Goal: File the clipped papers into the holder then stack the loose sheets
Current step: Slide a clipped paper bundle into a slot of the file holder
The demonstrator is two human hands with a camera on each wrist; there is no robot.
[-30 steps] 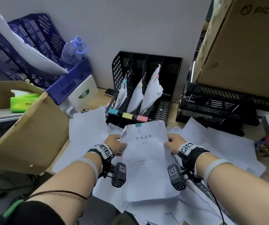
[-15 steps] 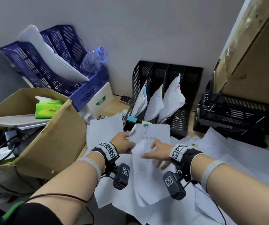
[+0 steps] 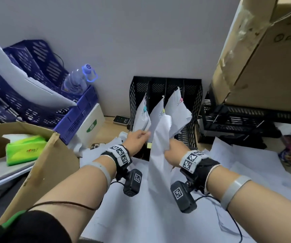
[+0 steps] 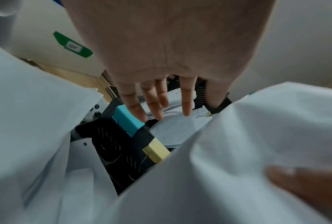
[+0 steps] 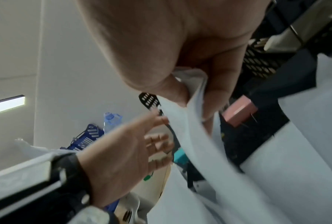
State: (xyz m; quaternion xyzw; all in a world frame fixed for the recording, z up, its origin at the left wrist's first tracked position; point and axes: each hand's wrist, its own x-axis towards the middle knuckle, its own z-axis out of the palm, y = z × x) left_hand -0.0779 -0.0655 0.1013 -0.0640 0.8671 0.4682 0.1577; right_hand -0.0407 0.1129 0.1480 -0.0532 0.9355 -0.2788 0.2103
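the papers [image 3: 159, 151] hang lifted in front of the holder [image 3: 165, 106], bent and drooping below my grip, their top edge up against the filed sets. my right hand [image 3: 173, 151] pinches them at their right edge, thumb and fingers [image 5: 217, 84] closed on the folded paper, as the right wrist view shows. just left of that grip my left hand [image 3: 137, 137] reaches toward the holder with fingers [image 4: 153, 104] straight and spread, holding nothing; whether the tips touch the filed sheets i cannot tell. beyond the grip, three clipped sets stand in the holder's slots, with a blue clip [image 3: 144, 108], a yellow clip [image 3: 162, 112] and a pink clip [image 3: 181, 100]. blue, yellow and pink tabs sit along the holder's front edge. below my wrists loose sheets [image 3: 246, 165] cover the desk. further left of the grip lie a cardboard box [image 3: 41, 169] and blue trays [image 3: 36, 95] with a bottle [image 3: 78, 81].
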